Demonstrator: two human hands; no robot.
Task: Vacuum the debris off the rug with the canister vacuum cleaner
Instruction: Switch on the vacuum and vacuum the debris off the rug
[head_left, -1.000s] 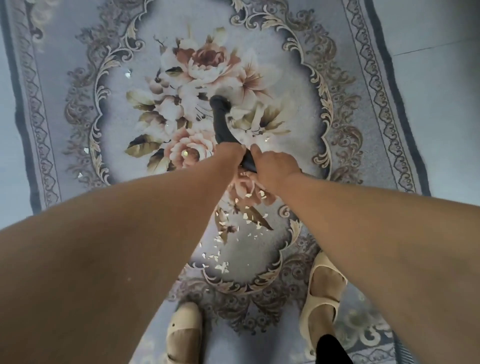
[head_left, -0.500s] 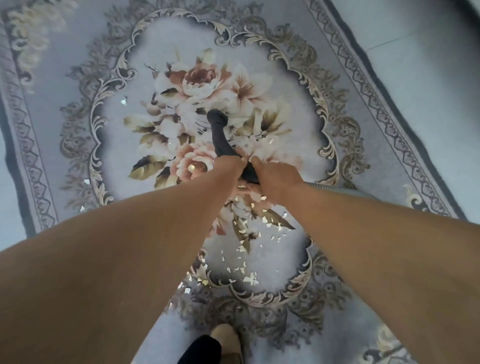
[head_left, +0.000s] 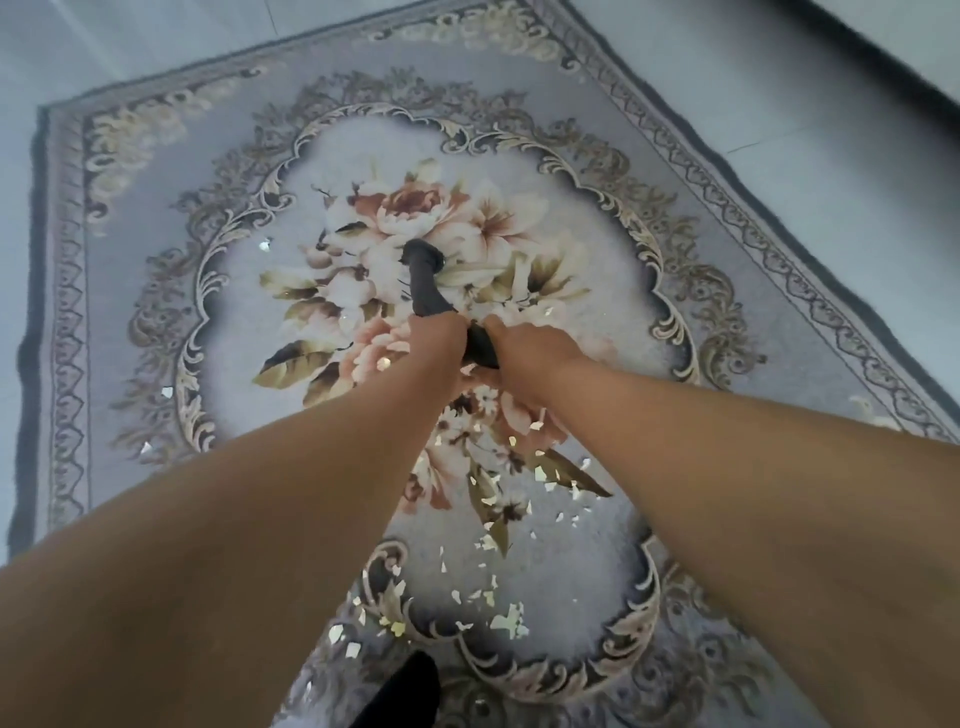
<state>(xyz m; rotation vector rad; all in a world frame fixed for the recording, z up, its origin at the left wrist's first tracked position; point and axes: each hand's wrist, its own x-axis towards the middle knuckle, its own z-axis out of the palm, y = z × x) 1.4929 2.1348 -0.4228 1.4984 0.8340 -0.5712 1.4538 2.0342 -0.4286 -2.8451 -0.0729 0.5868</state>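
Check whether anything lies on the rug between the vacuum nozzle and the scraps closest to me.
Nothing visible blocks it. Between the nozzle and the debris there is only rug. The left hand and right hand grip the wand above that stretch, off the rug's surface.

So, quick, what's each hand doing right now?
Left hand: grips the black vacuum wand, nearer its nozzle end.
Right hand: grips the same wand, just behind the other.
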